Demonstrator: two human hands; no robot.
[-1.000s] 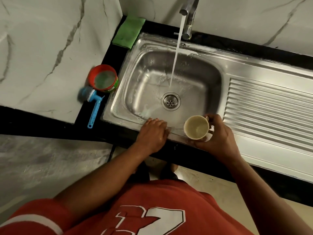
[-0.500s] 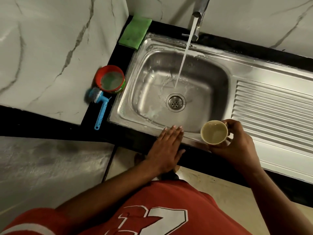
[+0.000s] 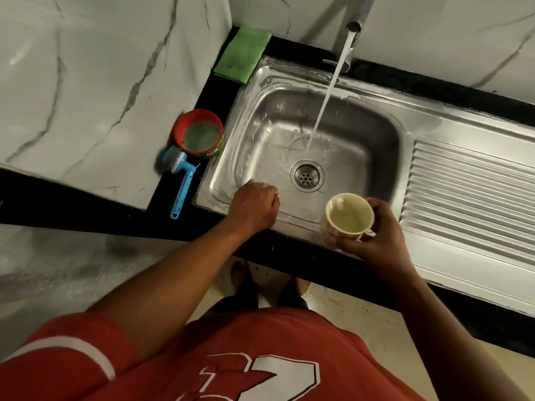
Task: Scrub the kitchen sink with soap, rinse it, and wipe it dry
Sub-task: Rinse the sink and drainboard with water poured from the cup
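Right hand (image 3: 382, 238) grips a cream cup (image 3: 349, 217) of water over the near rim. Left hand (image 3: 254, 208) bends its fingers over that rim onto the basin wall; whether it holds anything cannot be told. The stainless sink (image 3: 376, 95) has a smooth pressed basin and a ribbed drainboard. Tap water (image 3: 327, 96) runs and a suds film (image 3: 301, 72) coats the rear rim. Judged status: scrubbing done, rinse under way, drying pending. A green cloth (image 3: 243, 55) lies at the rear left corner.
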